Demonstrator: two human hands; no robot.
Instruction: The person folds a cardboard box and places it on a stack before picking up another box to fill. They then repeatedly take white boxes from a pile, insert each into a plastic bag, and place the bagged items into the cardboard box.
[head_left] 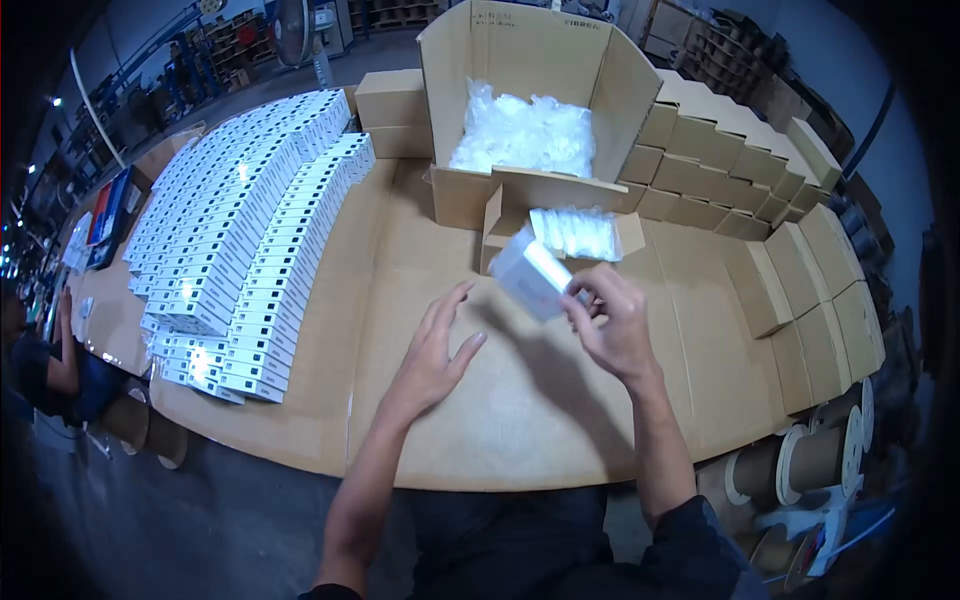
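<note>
Pinched at its lower right corner, a small white box (532,274) is tilted in my right hand (612,312) above the table. Motion blurs its printing. My left hand (433,342) hovers left of that box, fingers apart and nothing in them. Just behind the box stands an open small carton (500,222) with a row of clear plastic packets (577,234) inside. Farther back, a large open carton (545,50) holds a heap of clear plastic bags (525,135).
Stacks of white boxes (215,220) cover the left of the cardboard-topped table (470,430). Brown cartons (715,150) are piled at the back right, and more cartons (815,310) stand at the right edge. Cable spools (800,465) sit below right. Another person (60,360) is at far left.
</note>
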